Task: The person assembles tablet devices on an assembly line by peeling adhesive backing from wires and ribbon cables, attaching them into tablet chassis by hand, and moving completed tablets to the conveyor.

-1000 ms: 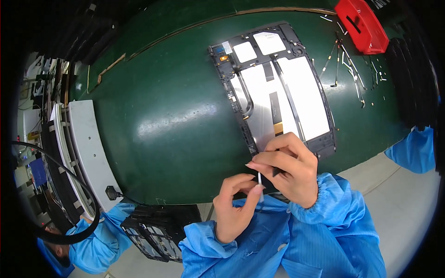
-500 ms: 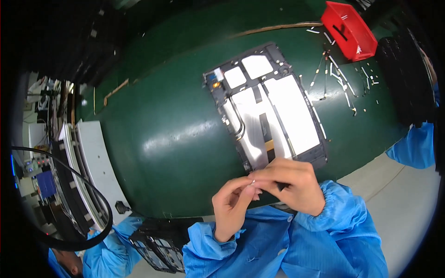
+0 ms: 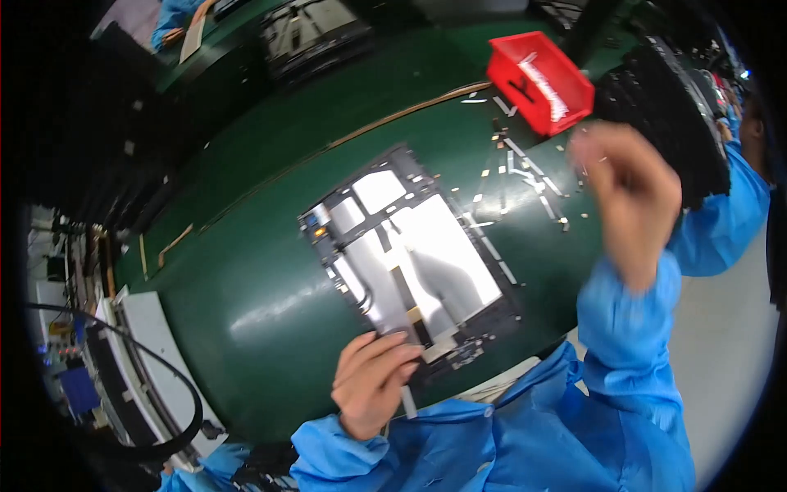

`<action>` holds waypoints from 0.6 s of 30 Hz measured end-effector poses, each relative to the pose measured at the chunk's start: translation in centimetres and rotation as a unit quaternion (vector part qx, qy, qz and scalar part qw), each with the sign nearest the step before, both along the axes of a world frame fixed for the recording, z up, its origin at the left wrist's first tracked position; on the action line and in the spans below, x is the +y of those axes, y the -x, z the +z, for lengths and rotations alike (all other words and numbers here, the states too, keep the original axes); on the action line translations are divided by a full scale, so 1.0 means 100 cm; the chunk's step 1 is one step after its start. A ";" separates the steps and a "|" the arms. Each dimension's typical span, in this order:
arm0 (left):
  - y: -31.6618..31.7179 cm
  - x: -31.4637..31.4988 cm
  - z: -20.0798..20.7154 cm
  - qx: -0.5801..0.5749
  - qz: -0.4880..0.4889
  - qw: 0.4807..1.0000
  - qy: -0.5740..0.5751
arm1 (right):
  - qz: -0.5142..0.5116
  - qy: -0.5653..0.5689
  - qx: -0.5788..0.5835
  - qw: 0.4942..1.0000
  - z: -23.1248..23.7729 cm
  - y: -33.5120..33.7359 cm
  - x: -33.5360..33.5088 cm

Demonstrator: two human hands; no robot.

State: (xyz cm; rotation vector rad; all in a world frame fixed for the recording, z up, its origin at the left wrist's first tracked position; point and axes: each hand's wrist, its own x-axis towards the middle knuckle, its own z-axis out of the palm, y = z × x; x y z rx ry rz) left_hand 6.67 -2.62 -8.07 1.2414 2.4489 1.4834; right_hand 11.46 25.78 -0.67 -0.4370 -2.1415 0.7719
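Observation:
A flat black tablet-like housing [image 3: 459, 330] with bright silvery panels lies tilted on the green bench. My left hand [image 3: 369, 385] is at its near left corner, fingertips against the edge and fingers closed. From beneath those fingers a narrow white strip [image 3: 409, 402] sticks out, seemingly pinched there. Raised over the right side of the bench, just nearer than the red bin [image 3: 525, 86], is my right hand [image 3: 627, 176]. Motion smears its curled fingers, so whether they hold anything is hidden. White scraps lie inside the bin.
Loose white and dark strips [image 3: 525, 172] litter the bench between housing and bin. Black stacked trays [image 3: 656, 123] rise at the right, with a co-worker's blue sleeve [image 3: 721, 238] beside them. Another housing [image 3: 311, 37] sits at the back. A black cable [image 3: 176, 353] curves at left.
My hands were together at the housing's near edge, pinching something small and white. The right hand has gone up and right toward the bin; the left stays near the housing. The view has shifted.

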 end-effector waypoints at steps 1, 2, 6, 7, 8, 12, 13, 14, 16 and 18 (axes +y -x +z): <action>-0.002 -0.003 -0.003 -0.025 0.008 0.999 -0.030 | -0.056 0.035 0.029 0.997 -0.003 0.010 0.035; -0.004 -0.006 -0.010 -0.052 0.016 0.997 -0.060 | -0.057 0.000 0.025 0.998 -0.008 0.015 0.073; -0.001 -0.006 -0.016 -0.103 0.013 0.990 -0.092 | -0.054 -0.021 -0.159 0.986 -0.044 0.030 0.157; 0.001 -0.011 -0.014 -0.118 0.016 0.990 -0.077 | -0.048 -0.065 -0.163 0.983 -0.039 0.034 0.144; 0.007 -0.010 -0.013 -0.124 0.034 0.989 -0.070 | -0.040 -0.107 -0.167 0.979 -0.029 0.031 0.128; 0.036 -0.003 -0.002 -0.079 0.013 0.996 -0.038 | 0.124 0.068 -0.210 0.967 -0.004 0.005 -0.001; 0.043 -0.002 -0.006 -0.088 0.010 0.995 -0.046 | 0.212 0.045 -0.207 0.954 -0.008 -0.007 -0.025; 0.048 -0.002 -0.015 -0.095 0.007 0.994 -0.054 | 0.264 0.120 -0.206 0.935 -0.019 -0.016 -0.054; 0.053 -0.002 -0.026 -0.092 0.006 0.994 -0.060 | 0.352 0.107 -0.226 0.902 -0.032 -0.019 -0.087; 0.052 -0.002 -0.032 -0.136 -0.009 0.987 -0.089 | 0.345 0.128 -0.211 0.906 -0.055 -0.019 -0.109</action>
